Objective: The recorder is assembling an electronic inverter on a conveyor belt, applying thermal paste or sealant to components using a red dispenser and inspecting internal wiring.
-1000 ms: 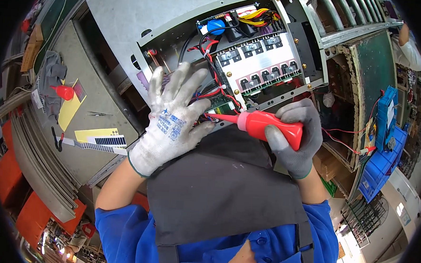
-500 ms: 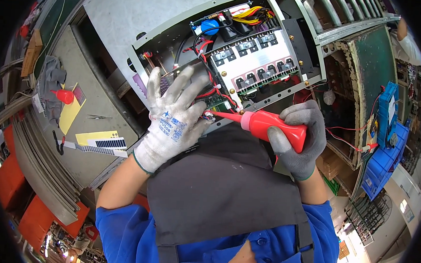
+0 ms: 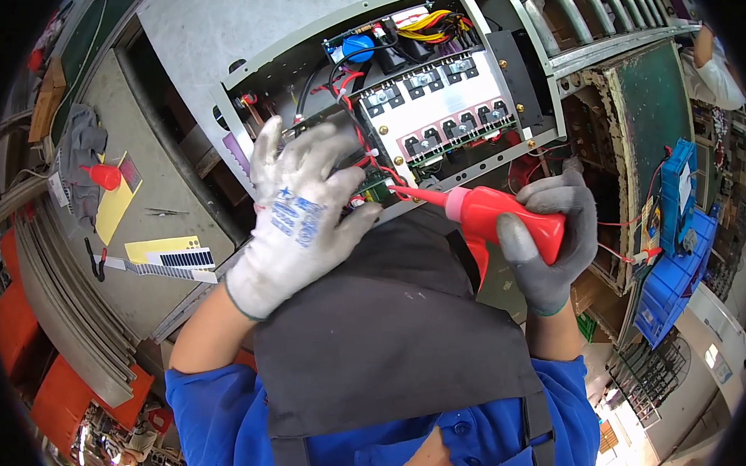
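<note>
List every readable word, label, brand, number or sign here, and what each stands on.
Nothing is quoted: none reads cleanly.
White glove on the left hand: blue print on the back, blurred.
White label on the bench: dark striped pattern, too small to read.
Blue case at right: pale label, too small to read.
Red bottle in the right hand: no print visible.

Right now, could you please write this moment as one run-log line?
right hand: gripping red squeeze bottle | left hand: spread over open metal chassis, contact unclear | nozzle: pointing left
</note>
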Available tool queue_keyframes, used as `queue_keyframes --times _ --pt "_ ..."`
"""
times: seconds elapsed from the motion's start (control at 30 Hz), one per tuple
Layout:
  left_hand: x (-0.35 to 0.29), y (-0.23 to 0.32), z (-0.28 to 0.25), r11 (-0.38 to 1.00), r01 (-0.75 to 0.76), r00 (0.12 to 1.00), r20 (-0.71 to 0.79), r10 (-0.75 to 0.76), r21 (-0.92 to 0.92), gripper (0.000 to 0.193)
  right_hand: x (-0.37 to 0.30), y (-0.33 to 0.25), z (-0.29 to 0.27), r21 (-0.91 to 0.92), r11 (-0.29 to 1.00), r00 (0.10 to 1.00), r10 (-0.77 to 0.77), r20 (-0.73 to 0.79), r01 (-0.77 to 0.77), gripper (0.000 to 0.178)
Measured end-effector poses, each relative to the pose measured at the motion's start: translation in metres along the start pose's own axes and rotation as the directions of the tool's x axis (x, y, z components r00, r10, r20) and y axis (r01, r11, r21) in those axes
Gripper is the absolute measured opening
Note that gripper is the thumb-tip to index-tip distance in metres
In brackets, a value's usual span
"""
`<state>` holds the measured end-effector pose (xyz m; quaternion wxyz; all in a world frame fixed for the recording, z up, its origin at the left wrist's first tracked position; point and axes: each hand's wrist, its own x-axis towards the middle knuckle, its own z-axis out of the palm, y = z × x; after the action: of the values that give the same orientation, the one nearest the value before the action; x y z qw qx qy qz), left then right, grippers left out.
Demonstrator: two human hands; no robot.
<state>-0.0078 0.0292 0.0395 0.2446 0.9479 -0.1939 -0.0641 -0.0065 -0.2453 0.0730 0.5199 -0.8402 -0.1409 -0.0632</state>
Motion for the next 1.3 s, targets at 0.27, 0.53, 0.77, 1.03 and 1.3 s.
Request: queue_keyframes --times 0.27,0.53,0.77,1.03,1.3 --pt "0.009 0.007 0.019 0.997 0.029 1.0 -0.012 -0.028 0.071 0.031 0.006 -0.008 0.009 -0.184 0.968 0.985 -0.159 0.062 0.168 0.033" --pt "0.016 0.004 0.028 0.978 -0.124 0.992 0.018 0.122 0.171 0.023 0.009 -0.03 0.012 -0.272 0.901 0.937 -0.295 0.188 0.339 0.038" --pt "0.019 -0.006 0.025 0.972 -0.21 0.974 0.106 0.199 0.107 0.019 0.012 -0.003 -0.012 -0.051 0.996 0.997 -0.08 -0.011 0.079 0.031" --pt "0.024 0.001 0.023 0.967 -0.18 0.984 0.028 0.178 0.179 0.028 0.005 0.06 -0.053 0.689 0.682 0.651 0.643 -0.404 -0.246 0.02" --pt "0.029 -0.009 0.033 0.937 -0.281 0.955 0.154 0.252 0.208 0.026 -0.012 0.153 -0.062 0.975 0.219 0.668 0.73 -0.148 -0.024 0.035"
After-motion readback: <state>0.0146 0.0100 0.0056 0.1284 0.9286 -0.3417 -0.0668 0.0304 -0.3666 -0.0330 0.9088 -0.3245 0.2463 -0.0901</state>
